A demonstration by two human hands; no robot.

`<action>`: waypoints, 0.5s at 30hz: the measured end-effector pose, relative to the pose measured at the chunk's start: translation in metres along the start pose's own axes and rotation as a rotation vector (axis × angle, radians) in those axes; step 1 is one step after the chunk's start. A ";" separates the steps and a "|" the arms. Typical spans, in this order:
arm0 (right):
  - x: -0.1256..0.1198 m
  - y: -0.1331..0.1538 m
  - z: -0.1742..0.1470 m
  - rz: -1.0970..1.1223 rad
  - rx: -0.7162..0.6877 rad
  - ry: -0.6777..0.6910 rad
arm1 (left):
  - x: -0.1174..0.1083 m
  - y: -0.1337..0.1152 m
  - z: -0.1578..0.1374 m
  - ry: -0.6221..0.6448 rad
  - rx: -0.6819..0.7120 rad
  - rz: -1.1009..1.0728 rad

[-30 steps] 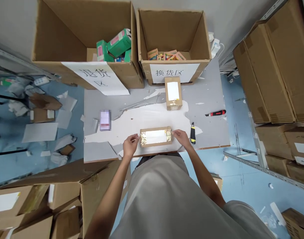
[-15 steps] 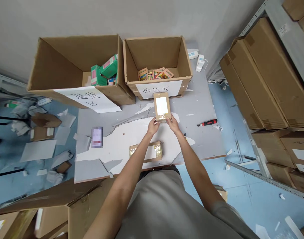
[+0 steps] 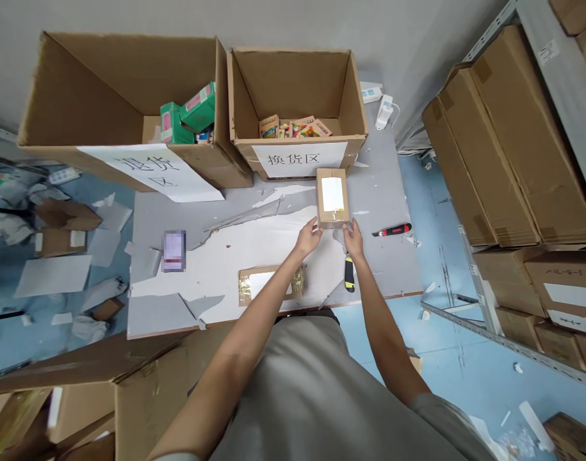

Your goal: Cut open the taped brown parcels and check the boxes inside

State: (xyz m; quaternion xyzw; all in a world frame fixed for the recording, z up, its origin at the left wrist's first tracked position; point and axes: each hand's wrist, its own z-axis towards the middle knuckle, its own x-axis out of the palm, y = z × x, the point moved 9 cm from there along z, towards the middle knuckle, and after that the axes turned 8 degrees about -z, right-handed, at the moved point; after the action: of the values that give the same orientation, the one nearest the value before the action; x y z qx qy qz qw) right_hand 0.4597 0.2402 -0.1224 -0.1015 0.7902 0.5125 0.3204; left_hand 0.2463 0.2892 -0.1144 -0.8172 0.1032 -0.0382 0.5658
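A small cardboard box [image 3: 325,179] with a white label sits on the right half of the table, just in front of the right-hand open carton. My left hand [image 3: 309,238] grips its near left corner, and my right hand [image 3: 353,239] has the near right corner. A yellow-and-black utility knife [image 3: 349,274] lies beside my right forearm. Closer to my body, partly covered by my left forearm, is a second cardboard box [image 3: 245,288] wrapped in shiny tape. A red-and-black utility knife [image 3: 394,230] rests to the right of my right hand.
Two large open cartons stand at the back: the left carton [image 3: 114,121] holds green boxes [image 3: 199,109], the right carton [image 3: 293,83] small colourful packs [image 3: 312,128]. A blurred-out phone-like item [image 3: 174,251] lies left on the table [image 3: 153,307]. Shelving with big cartons [image 3: 528,134] borders the right.
My hands have moved the small box to the right along the table. The yellow-and-black knife, mostly hidden before, now shows. The camera view has shifted slightly.
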 end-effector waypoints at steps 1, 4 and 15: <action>-0.005 -0.014 -0.011 -0.079 0.050 -0.021 | -0.011 0.000 -0.014 -0.011 0.020 0.018; -0.017 -0.061 -0.052 -0.326 0.219 -0.041 | -0.061 -0.005 -0.074 -0.087 0.205 0.225; 0.003 -0.075 -0.129 -0.341 0.187 0.084 | -0.231 0.056 -0.233 -0.316 0.190 0.411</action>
State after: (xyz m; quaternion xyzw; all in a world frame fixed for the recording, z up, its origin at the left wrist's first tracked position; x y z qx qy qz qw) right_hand 0.4420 0.0934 -0.1450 -0.2252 0.8183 0.3705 0.3774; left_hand -0.0278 0.1054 -0.0709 -0.7182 0.1733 0.1959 0.6448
